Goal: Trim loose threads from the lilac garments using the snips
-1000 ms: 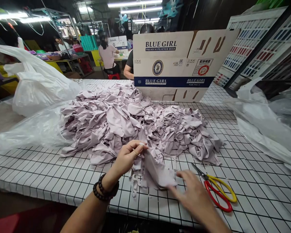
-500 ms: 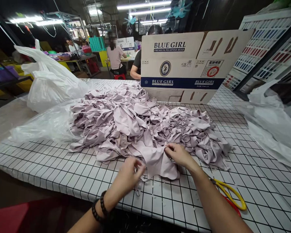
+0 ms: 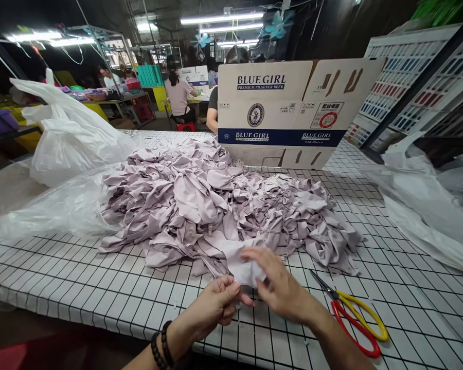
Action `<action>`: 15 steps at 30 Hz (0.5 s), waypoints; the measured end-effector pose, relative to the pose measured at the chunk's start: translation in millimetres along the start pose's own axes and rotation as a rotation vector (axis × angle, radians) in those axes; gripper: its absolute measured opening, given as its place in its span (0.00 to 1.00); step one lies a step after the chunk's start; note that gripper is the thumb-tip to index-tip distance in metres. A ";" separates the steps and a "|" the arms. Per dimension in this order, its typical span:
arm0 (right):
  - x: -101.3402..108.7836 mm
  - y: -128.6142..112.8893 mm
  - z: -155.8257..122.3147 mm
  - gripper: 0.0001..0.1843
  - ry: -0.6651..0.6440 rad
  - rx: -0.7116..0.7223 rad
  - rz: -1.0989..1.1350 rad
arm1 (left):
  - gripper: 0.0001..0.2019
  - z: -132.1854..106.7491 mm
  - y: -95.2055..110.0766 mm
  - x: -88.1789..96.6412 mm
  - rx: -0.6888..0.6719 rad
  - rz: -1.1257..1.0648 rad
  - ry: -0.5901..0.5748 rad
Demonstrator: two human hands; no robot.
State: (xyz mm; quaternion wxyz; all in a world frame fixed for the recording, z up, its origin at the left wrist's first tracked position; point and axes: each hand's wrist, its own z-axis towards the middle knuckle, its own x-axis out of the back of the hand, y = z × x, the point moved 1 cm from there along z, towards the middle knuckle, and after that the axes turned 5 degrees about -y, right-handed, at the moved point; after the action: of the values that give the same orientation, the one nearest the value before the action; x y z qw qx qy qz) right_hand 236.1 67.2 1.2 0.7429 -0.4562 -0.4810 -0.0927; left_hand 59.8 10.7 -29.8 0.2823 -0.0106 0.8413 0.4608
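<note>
A big heap of pale lilac fabric pieces (image 3: 216,205) lies on the white table with a black grid (image 3: 81,288). At its near edge, both my hands hold one lilac piece (image 3: 241,264). My left hand (image 3: 216,303), with a dark bead bracelet at the wrist, pinches the piece's lower edge with closed fingers. My right hand (image 3: 280,288) is curled over the piece from the right, fingers closed on the cloth. Scissors with red and yellow handles (image 3: 355,318) lie on the table just right of my right wrist.
A Blue Girl beer carton (image 3: 289,110) stands behind the heap. White plastic bags lie at the left (image 3: 69,139) and the right (image 3: 428,205). People sit at tables in the background (image 3: 177,95). The near table edge runs just below my hands.
Both hands have come together nearer the table's front edge, gathering the lilac piece between them. My right hand moved down from the heap's edge. The scissors show fully again.
</note>
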 end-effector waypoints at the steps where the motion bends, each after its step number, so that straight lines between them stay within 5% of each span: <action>1: -6.3 -5.6 -7.9 0.33 -0.045 0.085 -0.020 | 0.18 -3.8 1.4 -4.1 0.055 -0.147 -0.038; 6: -28.2 -5.5 -20.2 0.19 0.057 0.162 -0.018 | 0.16 -16.6 8.7 -19.7 0.144 -0.377 -0.064; 15: -20.1 -10.3 -8.4 0.15 0.249 0.344 -0.003 | 0.22 -9.6 16.5 -24.3 -0.073 -0.021 -0.146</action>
State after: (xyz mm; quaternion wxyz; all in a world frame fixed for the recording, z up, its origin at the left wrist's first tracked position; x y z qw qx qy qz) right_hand 225.0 48.8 -9.9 0.8634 -0.3070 -0.3949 -0.0660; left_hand 71.2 6.8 -1.3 0.3470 0.0038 0.8011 0.4877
